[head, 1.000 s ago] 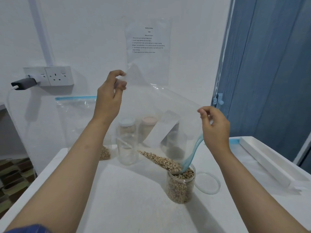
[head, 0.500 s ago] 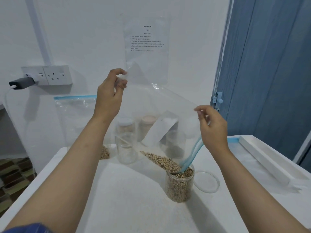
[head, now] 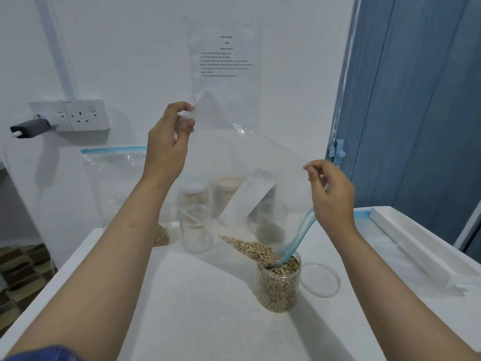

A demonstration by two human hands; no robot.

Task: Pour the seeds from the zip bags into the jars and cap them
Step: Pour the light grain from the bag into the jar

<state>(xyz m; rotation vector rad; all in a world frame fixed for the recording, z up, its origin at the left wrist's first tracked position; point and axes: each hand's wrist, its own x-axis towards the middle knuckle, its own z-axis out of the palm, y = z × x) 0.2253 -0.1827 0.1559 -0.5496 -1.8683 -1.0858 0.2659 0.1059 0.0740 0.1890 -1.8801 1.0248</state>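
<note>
Left hand: the left hand pinches a bottom corner of the clear zip bag and lifts it high, so the bag slopes down and the load runs toward the mouth
Right hand: the right hand pinches the bag's edge just above the blue zip strip, thumb and fingers closed on the plastic, steering the opening
Seeds: a trail of seeds lies along the lower fold of the bag, sliding toward the jar
Jar: the open jar stands on the white table, filled almost to the rim; the zip end dips right into its mouth, which keeps spill off the table
Lid: the clear lid lies flat just beside the jar, on the right, handy for capping
Stage: I'd call this the tail of the pour, only a small remainder left
Waiting: an empty jar and a second zip bag with some seeds stand behind, near the wall
Risk: the jar looks nearly full, so overflow is the thing to watch
</note>
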